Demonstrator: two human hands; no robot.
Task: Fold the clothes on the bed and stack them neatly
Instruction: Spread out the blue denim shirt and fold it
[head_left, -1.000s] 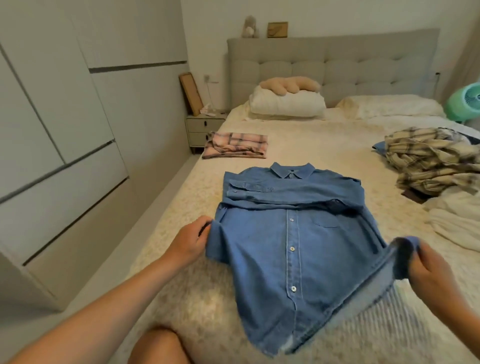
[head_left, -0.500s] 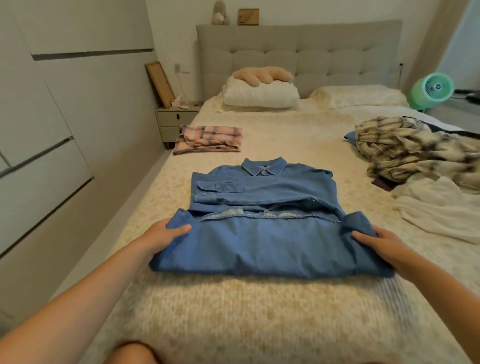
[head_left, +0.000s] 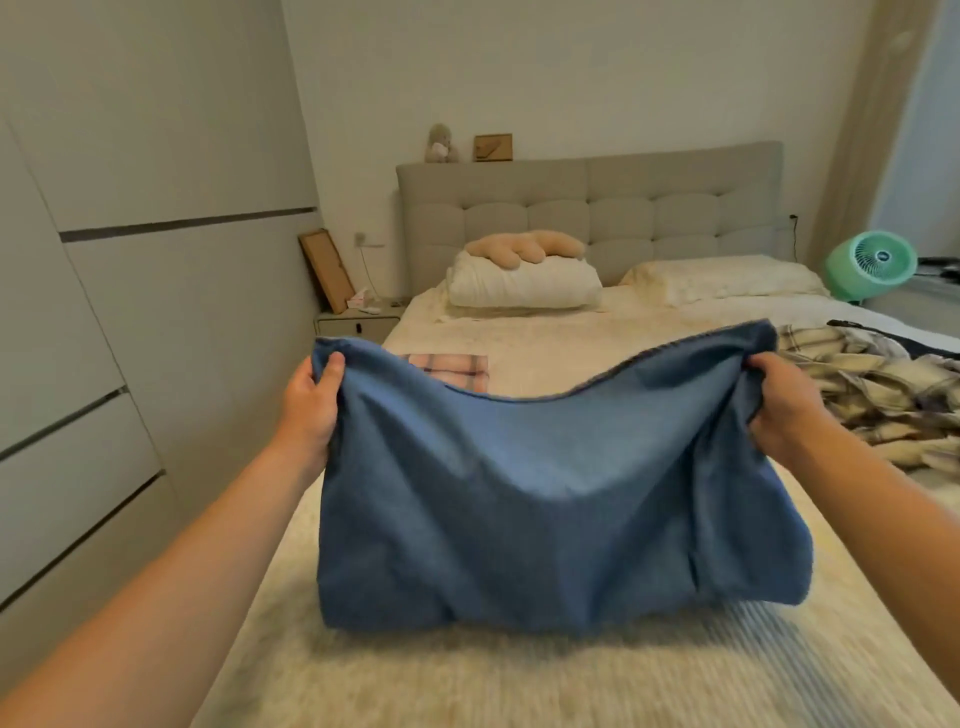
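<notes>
The blue denim shirt (head_left: 545, 493), folded over, is raised off the cream bed (head_left: 467, 675), its lower edge still near the cover. My left hand (head_left: 311, 402) grips its upper left corner and my right hand (head_left: 784, 410) grips its upper right corner. The top edge sags between them. Behind the shirt a folded pink plaid garment (head_left: 457, 366) lies on the bed's left side, partly hidden. A crumpled cream plaid shirt (head_left: 872, 400) lies in a heap at the right.
A white folded duvet (head_left: 524, 283) with a tan plush toy and a pillow (head_left: 727, 278) lie by the grey headboard. A nightstand (head_left: 356, 322) stands left of the bed, wardrobe doors (head_left: 130, 312) along the left wall, a green fan (head_left: 871, 265) at right.
Both hands folded the shirt's lower half up over the collar part, then lifted the folded shirt by its two far corners. The camera tilted upward.
</notes>
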